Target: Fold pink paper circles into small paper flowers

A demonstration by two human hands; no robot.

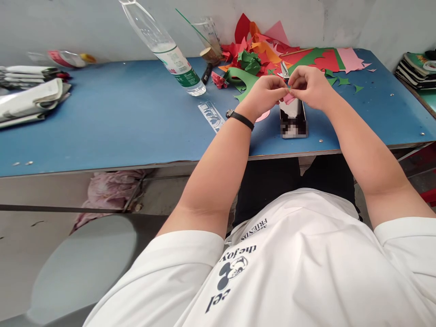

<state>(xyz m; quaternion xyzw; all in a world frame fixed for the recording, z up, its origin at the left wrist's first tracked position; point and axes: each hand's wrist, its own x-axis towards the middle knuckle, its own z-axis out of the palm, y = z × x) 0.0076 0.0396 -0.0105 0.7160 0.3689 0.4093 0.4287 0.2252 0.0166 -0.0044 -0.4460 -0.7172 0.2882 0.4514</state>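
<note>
Between my two hands, above the blue table (136,131), is a small piece of pink paper (289,98). My left hand (267,94), with a black watch band at the wrist, pinches it from the left. From the other side my right hand (311,86) pinches it too, fingertips close to the left ones. A phone (294,122) lies under the hands, partly covered by them. Scissors (284,70) show just behind the fingers, their handles hidden. A pink paper round (263,116) is half hidden by my left wrist.
A clear stencil ruler (211,116) lies left of my forearm. Behind it a tilted-looking plastic bottle (177,68) stands near a black marker (206,73). Red, orange and green paper scraps (250,61) pile against the wall. Folded newspapers (30,102) lie far left; a grey stool (81,268) stands below.
</note>
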